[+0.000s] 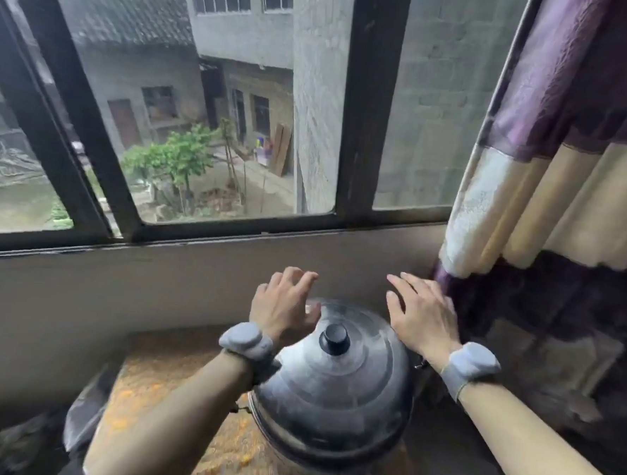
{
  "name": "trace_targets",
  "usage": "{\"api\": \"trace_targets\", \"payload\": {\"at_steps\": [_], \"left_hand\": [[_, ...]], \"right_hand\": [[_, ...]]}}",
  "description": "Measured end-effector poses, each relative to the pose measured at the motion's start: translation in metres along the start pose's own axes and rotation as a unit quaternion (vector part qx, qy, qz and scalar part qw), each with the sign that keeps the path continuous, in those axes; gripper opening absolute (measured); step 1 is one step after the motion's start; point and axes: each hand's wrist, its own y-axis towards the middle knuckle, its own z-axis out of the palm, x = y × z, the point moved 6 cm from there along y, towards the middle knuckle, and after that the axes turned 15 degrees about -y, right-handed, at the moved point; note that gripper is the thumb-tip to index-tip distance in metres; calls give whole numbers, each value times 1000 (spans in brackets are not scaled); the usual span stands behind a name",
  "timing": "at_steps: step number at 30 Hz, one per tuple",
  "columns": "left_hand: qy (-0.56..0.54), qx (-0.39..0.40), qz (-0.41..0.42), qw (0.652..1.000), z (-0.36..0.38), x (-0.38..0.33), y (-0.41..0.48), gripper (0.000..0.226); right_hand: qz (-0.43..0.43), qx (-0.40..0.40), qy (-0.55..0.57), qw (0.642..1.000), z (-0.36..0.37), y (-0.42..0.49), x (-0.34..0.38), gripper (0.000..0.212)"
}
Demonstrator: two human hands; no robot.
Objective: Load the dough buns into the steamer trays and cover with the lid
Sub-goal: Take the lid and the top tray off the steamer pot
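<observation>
Neither of our hands grips anything: left hand [282,305] and right hand [422,317] hover with fingers spread above the domed steel lid [336,382], which sits on the steamer, its black knob [334,338] between our grey wristbands [245,339].

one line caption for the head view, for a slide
Both open hands, left and right, flank the lid on the steamer by a window.

A brownish worktop [170,386], speckled with orange patches, is running along below the window wall. A metal steamer [329,433] is standing directly on it, with its domed lid [336,385] sitting on top. Something dark and blurred [77,421] is lying at its left edge.
</observation>
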Motion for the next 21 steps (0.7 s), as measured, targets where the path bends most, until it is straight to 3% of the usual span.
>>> {"api": "trace_targets", "payload": {"at_steps": [4,9,14,21], "left_hand": [[-21,92,-47,994,73,-7,-5,51],[-22,144,-90,985,134,-4,-7,59],[-34,154,-115,981,158,2,-7,55],[-24,141,-113,983,165,5,-2,41]], "right_hand": [[42,225,-69,971,78,-30,-62,49],[26,377,-101,920,147,-64,-98,62],[-6,439,-114,891,185,-79,-104,73],[-8,416,-105,903,202,-90,-105,77]]}}
